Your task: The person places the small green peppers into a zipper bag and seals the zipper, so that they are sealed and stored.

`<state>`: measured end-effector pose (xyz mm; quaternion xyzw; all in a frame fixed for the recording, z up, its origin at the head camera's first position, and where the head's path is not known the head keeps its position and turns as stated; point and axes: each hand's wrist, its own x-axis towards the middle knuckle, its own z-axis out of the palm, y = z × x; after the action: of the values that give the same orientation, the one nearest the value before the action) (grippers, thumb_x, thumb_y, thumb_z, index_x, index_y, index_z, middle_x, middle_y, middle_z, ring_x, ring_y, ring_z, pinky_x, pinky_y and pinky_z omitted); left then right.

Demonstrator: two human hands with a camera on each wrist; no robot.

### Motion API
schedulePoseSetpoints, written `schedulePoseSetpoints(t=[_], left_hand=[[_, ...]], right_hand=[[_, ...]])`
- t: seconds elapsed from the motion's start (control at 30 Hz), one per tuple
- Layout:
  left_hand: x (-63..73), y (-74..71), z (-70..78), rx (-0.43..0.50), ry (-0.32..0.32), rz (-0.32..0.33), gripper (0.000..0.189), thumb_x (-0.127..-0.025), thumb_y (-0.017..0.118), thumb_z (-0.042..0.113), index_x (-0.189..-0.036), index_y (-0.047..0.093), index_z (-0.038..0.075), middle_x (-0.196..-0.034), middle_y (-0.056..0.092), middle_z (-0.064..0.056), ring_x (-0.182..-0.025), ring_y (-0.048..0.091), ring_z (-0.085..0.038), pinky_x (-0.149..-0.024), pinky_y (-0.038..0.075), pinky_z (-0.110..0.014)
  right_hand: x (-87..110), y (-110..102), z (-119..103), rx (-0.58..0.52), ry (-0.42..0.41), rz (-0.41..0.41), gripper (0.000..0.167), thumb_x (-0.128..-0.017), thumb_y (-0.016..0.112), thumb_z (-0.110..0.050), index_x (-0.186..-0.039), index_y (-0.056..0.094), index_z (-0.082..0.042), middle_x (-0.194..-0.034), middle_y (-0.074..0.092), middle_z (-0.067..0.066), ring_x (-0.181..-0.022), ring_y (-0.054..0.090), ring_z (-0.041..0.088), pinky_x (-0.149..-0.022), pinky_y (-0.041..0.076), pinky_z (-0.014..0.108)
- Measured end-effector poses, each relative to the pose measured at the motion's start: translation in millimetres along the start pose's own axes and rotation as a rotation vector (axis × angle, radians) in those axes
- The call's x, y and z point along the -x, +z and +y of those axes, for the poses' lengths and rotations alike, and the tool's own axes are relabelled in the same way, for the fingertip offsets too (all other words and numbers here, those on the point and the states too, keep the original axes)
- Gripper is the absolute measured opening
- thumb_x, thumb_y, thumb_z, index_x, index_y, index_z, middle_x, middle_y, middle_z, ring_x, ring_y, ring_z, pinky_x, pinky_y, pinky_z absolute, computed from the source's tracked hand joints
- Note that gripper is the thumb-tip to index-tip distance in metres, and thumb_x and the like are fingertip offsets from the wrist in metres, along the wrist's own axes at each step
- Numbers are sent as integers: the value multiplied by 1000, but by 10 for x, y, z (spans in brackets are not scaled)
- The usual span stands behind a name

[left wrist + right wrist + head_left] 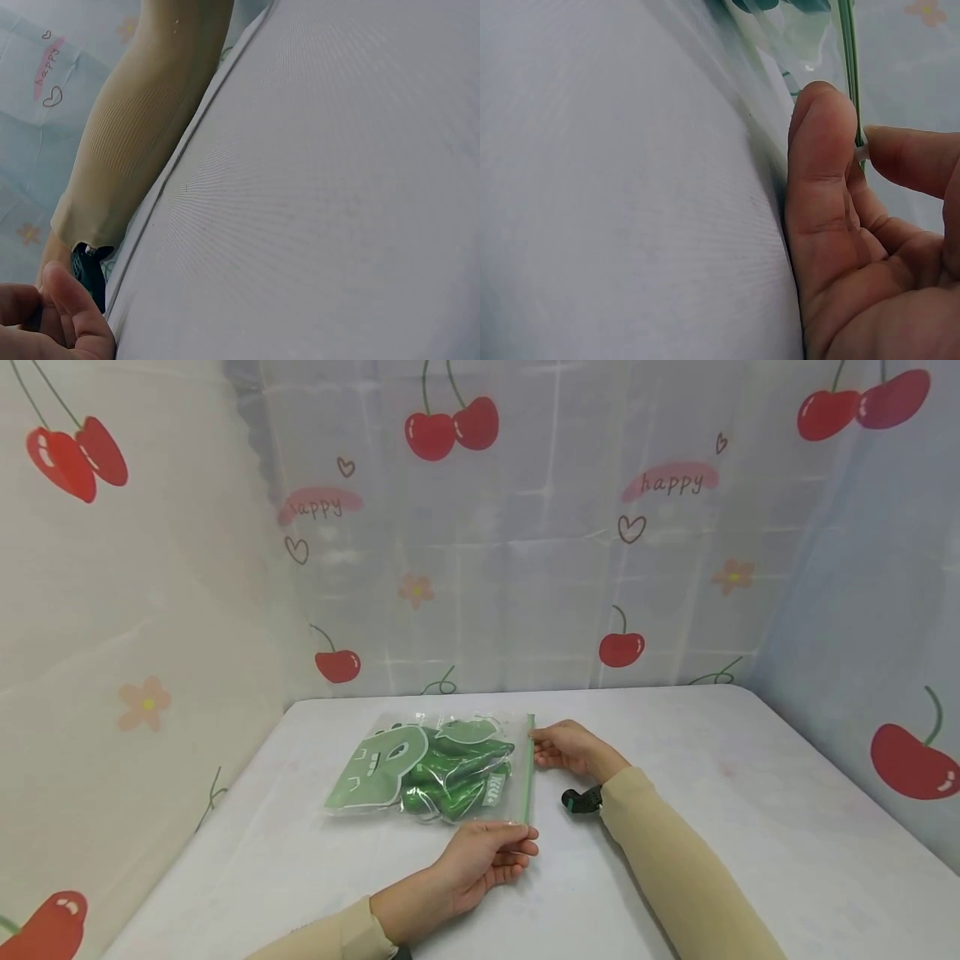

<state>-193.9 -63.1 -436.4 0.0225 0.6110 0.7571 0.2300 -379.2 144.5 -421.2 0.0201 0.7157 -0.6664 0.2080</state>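
Observation:
A clear slider zip bag with a green cartoon print lies on the table, its green zip strip facing right. Inside are glossy green things that look like peppers, partly covered by the print. My left hand pinches the near end of the strip between thumb and fingers. In the left wrist view that hand shows only at the lower left. At the strip's far end, my right hand pinches it; the right wrist view shows a small whitish slider between thumb and finger.
A white cloth covers the table. Cherry-printed curtains hang behind it and at both sides. A dark strap device sits at my right wrist.

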Motion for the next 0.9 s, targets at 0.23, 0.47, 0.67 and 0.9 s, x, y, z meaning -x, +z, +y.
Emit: schedulePoseSetpoints(t=[0.23,0.47,0.67,0.9], left_hand=[[-9,-13,-9,3,1,-4,33,-99,67,20,-119,71,-6,-82,73,0,-68,64,-5,-63,54,-17],[-17,-10,-4,1,0,1,32,-99,68,20,-118,72,-5,-83,73,0,-69,64,-5,-64,54,-17],[-10,-3,-6,1,4,-4,34,-99,68,20,-119,71,-7,-82,73,0,-69,64,-5,-64,54,-17],[-14,-10,-23,1,4,1,35,-99,68,20,-120,70,-7,-83,73,0,-69,64,-5,-64,54,-17]], right_hand=[[-8,15,-25,-2,-4,1,23,-107,57,-21,-111,59,1,-80,65,4,-64,63,8,-63,57,19],[-38,8,-60,7,-1,18,23,-106,58,-20,-113,59,2,-80,65,4,-63,63,8,-63,58,20],[-71,-5,-73,11,7,37,21,-106,57,-19,-109,60,1,-79,65,4,-62,63,8,-62,57,20],[-102,16,-82,8,-1,46,20,-106,58,-18,-108,60,1,-77,65,3,-61,63,7,-63,58,19]])
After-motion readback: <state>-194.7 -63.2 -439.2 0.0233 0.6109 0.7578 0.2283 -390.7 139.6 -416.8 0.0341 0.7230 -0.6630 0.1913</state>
